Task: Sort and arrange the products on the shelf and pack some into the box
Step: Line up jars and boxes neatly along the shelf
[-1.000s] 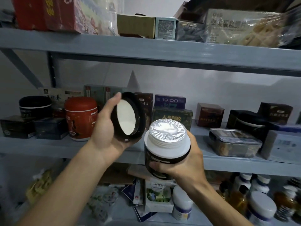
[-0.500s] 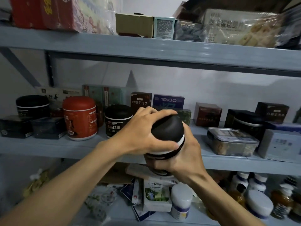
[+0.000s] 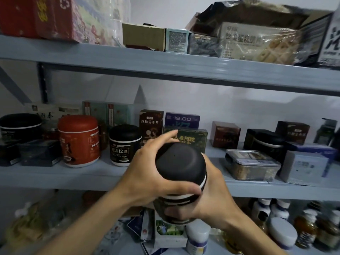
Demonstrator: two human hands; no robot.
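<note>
Two hands meet at the centre of the frame. What do we hold?
— Our right hand (image 3: 211,199) wraps the body of a black jar (image 3: 174,217) from below. Our left hand (image 3: 147,173) curls its fingers and thumb over the domed black lid (image 3: 180,162), gripping it.
— Which step is this?
— We judge it to be seating or twisting the lid. Whether it is tight, we cannot tell.
— And next?
— Probably a steady set-down on the middle shelf (image 3: 73,177), beside the twin jar (image 3: 125,144) at centre left. We see nothing to pack into.
</note>
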